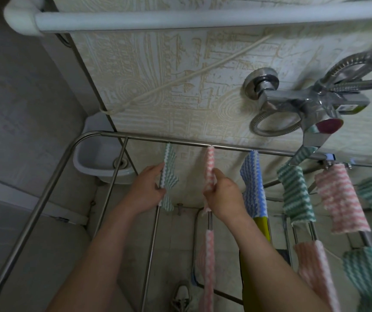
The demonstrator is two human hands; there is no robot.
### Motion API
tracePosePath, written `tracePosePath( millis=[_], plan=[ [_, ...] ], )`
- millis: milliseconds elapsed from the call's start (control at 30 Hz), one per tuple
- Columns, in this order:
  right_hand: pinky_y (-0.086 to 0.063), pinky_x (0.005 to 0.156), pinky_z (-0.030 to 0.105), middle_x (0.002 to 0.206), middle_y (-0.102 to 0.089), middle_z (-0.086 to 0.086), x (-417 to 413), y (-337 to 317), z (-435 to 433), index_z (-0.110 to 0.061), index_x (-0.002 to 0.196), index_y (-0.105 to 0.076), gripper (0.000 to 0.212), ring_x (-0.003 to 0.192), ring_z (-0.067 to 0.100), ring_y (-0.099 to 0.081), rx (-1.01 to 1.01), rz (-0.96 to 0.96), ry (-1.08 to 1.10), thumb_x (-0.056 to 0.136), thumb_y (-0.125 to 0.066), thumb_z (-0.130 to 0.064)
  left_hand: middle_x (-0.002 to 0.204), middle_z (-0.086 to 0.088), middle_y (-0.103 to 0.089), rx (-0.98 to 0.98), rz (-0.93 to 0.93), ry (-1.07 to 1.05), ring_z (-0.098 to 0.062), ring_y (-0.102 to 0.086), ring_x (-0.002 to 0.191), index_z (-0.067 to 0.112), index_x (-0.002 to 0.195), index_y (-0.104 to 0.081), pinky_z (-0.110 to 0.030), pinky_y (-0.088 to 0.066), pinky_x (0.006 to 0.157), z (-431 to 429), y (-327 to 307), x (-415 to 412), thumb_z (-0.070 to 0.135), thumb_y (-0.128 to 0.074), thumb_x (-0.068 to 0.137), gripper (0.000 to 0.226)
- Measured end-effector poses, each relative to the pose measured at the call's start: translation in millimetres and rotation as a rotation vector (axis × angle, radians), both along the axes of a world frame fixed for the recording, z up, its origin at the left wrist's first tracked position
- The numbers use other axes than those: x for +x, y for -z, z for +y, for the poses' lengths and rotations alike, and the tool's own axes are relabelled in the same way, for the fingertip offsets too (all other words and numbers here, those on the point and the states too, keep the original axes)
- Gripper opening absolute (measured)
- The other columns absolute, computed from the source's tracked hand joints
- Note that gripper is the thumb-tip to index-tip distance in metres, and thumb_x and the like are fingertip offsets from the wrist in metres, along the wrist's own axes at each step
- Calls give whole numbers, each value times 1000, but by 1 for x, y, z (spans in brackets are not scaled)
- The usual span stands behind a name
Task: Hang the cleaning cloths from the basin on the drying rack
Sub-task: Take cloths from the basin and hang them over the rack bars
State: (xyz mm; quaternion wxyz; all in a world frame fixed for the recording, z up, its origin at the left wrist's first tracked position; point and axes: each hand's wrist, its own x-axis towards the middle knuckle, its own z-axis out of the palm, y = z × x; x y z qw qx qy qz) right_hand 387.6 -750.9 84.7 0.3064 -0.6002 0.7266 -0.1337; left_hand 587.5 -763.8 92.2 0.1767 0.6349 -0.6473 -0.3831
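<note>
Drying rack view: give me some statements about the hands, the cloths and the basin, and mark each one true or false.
1. The left hand grips the green-and-white striped cloth that hangs on the steel drying rack. True.
2. The right hand holds the blue-and-white striped cloth. False: it pinches the pink-and-white striped cloth; the blue one hangs untouched to its right.
3. The chrome shower tap is on the wall above the right part of the rack. True.
4. The pale grey plastic basin lies to the right of the blue cloth. False: it lies at the left, beyond the left hand, by the wall corner.
</note>
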Motion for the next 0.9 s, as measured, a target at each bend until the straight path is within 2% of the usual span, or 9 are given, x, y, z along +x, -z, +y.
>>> tracePosePath(
  millis=[100,167,300,400,533,600,733,833,900],
  plan=[
    [-44,71,30,99,-64,15,-5,3,5,-22,135,-39,50,95,34,-62,0,-77,-45,88,-57,-22,137,-3,-45,14,1,-5,-3,-48,68,24,146,-30,-3,-36,55,2,2,0,5,-59,88,67],
    [-48,78,34,98,-64,13,-15,-2,13,-22,141,-34,55,94,30,-62,-17,-123,-42,91,-56,-27,136,-4,-45,-19,-22,-46,-8,-52,73,21,144,-35,-10,-38,62,4,4,-3,10,-61,87,63],
    [-38,70,23,84,-63,5,-38,-16,31,-15,143,-39,55,78,17,-57,-126,-167,37,92,-58,-20,126,-9,-54,-208,-33,-190,-14,-52,85,12,132,-52,-21,-37,75,9,2,-14,15,-62,89,45],
    [-40,68,22,76,-61,3,-53,-27,46,-14,135,-49,44,74,18,-58,-186,-191,88,93,-57,-17,110,-6,-65,-326,17,-212,-10,-55,76,12,119,-64,-14,-39,66,14,-9,-26,19,-59,92,29],
    [-44,65,23,83,-68,12,-74,-42,70,-14,125,-59,32,75,21,-63,-204,-211,141,94,-55,-19,74,2,-71,-322,144,-163,-12,-63,61,22,91,-70,-26,-49,63,22,-23,-47,33,-49,97,25],
    [-48,65,24,85,-70,7,-89,-48,89,-15,119,-64,27,70,13,-62,-233,-218,181,94,-54,-20,61,4,-65,-331,189,-119,-9,-55,48,23,100,-66,-27,-47,54,31,-27,-65,26,-43,100,23],
    [-52,75,31,78,-69,-7,-110,-56,119,-27,101,-69,18,77,12,-65,-229,-247,239,93,-53,-23,63,4,-57,-387,194,20,-3,-54,54,32,122,-54,-24,-45,56,50,-36,-91,-4,-38,90,50],
    [-52,74,33,78,-69,-6,-137,-66,156,-25,101,-70,18,76,13,-65,-247,-251,299,93,-54,-20,76,6,-61,-323,269,178,-7,-56,66,45,117,-50,-29,-46,65,77,-45,-134,8,-32,80,56],
    [-52,75,30,85,-72,-3,-156,-70,180,-22,102,-71,18,80,12,-66,-262,-241,346,92,-56,-19,87,7,-62,-326,298,281,-6,-54,73,42,116,-50,-28,-45,73,96,-50,-162,9,-30,75,57]
  ],
)
